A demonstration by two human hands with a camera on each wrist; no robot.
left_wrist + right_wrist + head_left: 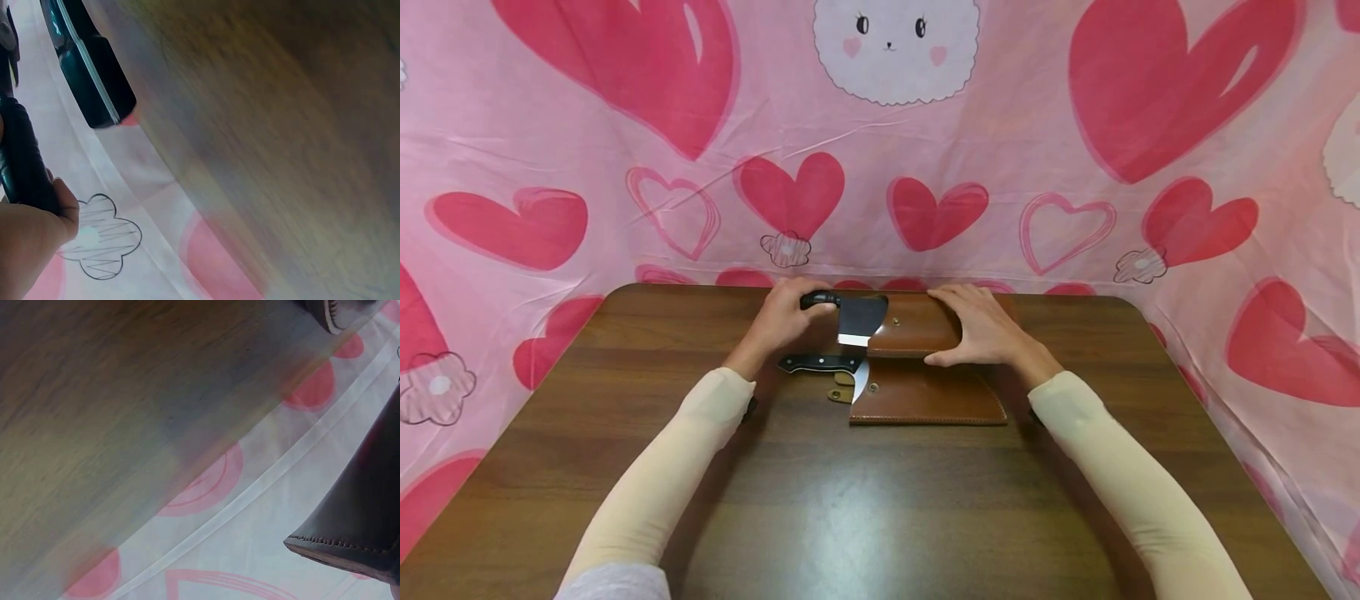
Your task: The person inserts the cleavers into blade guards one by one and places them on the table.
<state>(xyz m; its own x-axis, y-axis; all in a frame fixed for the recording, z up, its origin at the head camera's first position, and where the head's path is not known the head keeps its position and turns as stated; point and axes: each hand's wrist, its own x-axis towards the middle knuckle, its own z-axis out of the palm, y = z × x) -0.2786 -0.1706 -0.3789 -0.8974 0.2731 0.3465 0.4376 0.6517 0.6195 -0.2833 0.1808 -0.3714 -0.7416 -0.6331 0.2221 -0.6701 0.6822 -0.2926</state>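
My left hand grips the black handle of a cleaver near the far side of the table. Its dark blade has a bright lower edge and sits partly inside a brown leather sheath. My right hand holds that sheath by its right end, thumb at the lower edge and fingers along the top. Just nearer to me lies a second knife, black-handled with rivets, its blade mostly hidden in another brown sheath. In the left wrist view, fingers wrap the cleaver handle.
A tan strap with a snap sticks out left of the nearer sheath. Everything is over a dark wooden table. Right behind its far edge hangs a pink cloth printed with hearts.
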